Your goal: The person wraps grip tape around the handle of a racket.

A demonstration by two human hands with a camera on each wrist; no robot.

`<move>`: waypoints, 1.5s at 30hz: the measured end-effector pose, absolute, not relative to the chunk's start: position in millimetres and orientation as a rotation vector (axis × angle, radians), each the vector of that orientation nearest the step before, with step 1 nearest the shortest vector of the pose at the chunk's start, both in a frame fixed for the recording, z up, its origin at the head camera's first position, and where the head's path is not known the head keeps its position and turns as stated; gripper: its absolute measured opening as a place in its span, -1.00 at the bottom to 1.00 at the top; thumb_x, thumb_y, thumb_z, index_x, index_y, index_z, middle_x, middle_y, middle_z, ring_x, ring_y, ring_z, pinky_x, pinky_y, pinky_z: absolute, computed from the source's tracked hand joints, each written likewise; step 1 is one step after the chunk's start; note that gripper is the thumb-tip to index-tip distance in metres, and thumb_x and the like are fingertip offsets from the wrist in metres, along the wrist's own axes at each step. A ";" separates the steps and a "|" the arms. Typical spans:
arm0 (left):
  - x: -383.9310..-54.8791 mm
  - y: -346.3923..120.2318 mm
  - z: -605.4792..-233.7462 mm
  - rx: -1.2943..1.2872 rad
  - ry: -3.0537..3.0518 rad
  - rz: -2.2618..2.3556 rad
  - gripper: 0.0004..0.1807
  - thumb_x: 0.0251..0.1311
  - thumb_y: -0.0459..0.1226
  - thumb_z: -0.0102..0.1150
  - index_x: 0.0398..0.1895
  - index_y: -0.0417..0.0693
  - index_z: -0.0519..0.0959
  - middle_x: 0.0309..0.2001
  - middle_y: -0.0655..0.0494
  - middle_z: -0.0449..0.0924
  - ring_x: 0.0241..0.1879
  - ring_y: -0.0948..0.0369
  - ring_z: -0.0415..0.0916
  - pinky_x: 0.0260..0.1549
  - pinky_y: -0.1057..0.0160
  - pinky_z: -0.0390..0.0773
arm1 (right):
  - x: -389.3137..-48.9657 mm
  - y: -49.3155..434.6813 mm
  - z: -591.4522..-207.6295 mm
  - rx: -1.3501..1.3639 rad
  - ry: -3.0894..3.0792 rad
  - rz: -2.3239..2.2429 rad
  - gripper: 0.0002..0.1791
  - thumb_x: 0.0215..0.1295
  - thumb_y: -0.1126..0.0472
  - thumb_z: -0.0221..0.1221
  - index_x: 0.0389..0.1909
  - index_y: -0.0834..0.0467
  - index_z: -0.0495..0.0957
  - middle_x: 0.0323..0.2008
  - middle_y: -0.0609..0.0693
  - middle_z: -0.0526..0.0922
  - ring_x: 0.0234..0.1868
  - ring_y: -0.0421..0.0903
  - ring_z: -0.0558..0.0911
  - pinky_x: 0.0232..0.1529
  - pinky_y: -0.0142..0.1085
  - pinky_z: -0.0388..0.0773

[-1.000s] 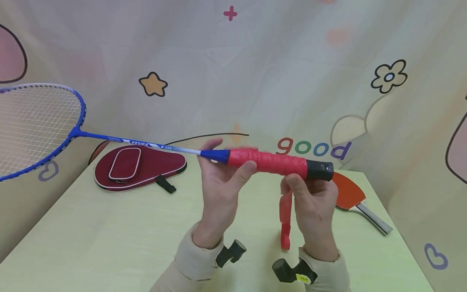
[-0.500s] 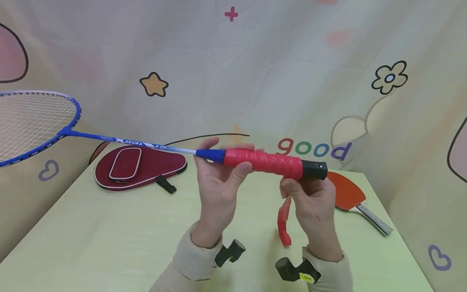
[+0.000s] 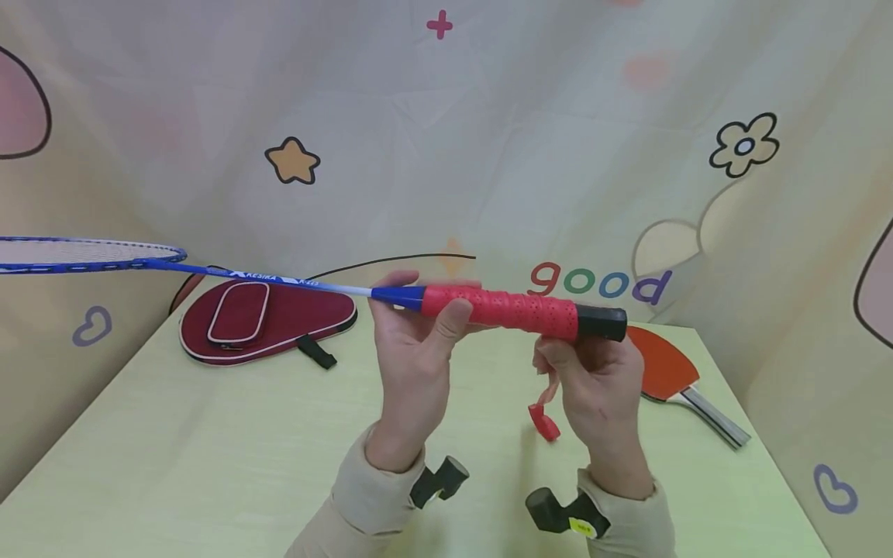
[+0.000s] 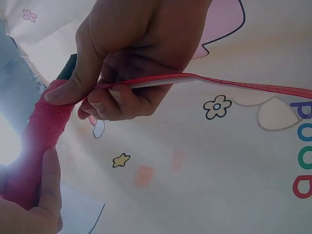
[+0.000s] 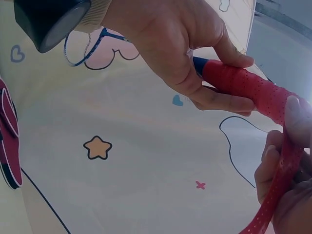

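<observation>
A blue and white badminton racket (image 3: pixel 349 289) is held level above the table, its head reaching past the left edge of the head view, almost edge-on. Red perforated grip tape (image 3: pixel 519 311) winds round its handle, and the butt end (image 3: pixel 601 323) shows black. My left hand (image 3: pixel 412 364) holds the handle near the blue cone, thumb in front and fingers behind. Near the butt, my right hand (image 3: pixel 607 391) pinches the tape at the last turn. The tape's loose tail (image 3: pixel 544 423) dangles below; in the left wrist view the tape strip (image 4: pixel 190 77) runs out from those fingers.
On the pale table (image 3: pixel 230 449), a dark red paddle case (image 3: pixel 293 314) lies at the back left. A table tennis paddle (image 3: pixel 666 364) with orange-red rubber lies at the right, partly behind my right hand. A printed curtain (image 3: pixel 488 155) hangs behind the table.
The racket has rolled about its length, so its head went from showing its face to nearly edge-on. It shifted slightly left. The tape's loose tail hangs shorter and curls.
</observation>
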State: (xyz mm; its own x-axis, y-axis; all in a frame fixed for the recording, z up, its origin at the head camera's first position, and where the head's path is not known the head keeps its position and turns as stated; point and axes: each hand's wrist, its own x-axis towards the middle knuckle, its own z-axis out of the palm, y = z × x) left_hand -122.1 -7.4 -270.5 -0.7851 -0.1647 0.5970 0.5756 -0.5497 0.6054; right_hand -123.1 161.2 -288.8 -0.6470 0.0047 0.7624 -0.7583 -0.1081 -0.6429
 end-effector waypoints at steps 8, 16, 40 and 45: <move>-123.3 -7.8 -270.0 -0.658 -1.157 -2.382 -0.33 0.14 -0.10 0.34 0.14 0.00 0.12 -0.05 -0.17 0.48 -0.03 -0.02 0.54 -0.09 -0.04 0.61 | -124.4 160.3 -288.1 0.876 -1.538 1.878 -0.61 0.25 0.56 0.14 0.12 0.45 0.44 -0.39 0.06 0.64 -0.46 -0.11 0.61 -0.36 -0.39 0.62; -122.2 -6.8 -267.8 -0.763 -1.109 -2.454 -0.42 0.25 -0.43 0.17 0.18 0.02 0.07 0.00 -0.13 0.49 0.02 -0.04 0.52 -0.01 -0.03 0.58 | -120.3 160.3 -288.9 0.766 -1.561 1.838 -0.76 0.26 0.54 0.14 -0.05 0.43 0.50 -0.47 0.05 0.63 -0.47 -0.13 0.61 -0.34 -0.40 0.62; -121.1 -4.8 -270.3 -0.669 -1.178 -2.375 -0.31 0.14 -0.16 0.35 0.15 -0.01 0.09 0.00 -0.15 0.42 0.05 -0.06 0.51 -0.05 -0.05 0.59 | -125.2 158.6 -291.3 0.765 -1.567 1.750 -0.54 0.19 0.12 0.33 -0.15 0.45 0.48 -0.51 0.01 0.60 -0.52 -0.18 0.58 -0.42 -0.45 0.56; -121.1 -6.2 -269.7 -0.640 -1.172 -2.378 -0.33 0.14 -0.16 0.35 0.14 -0.01 0.10 -0.02 -0.15 0.38 0.05 -0.07 0.48 -0.06 -0.05 0.59 | -124.0 158.7 -291.1 0.792 -1.602 1.708 -0.59 0.23 0.18 0.30 -0.13 0.46 0.48 -0.48 0.00 0.62 -0.49 -0.17 0.60 -0.41 -0.45 0.58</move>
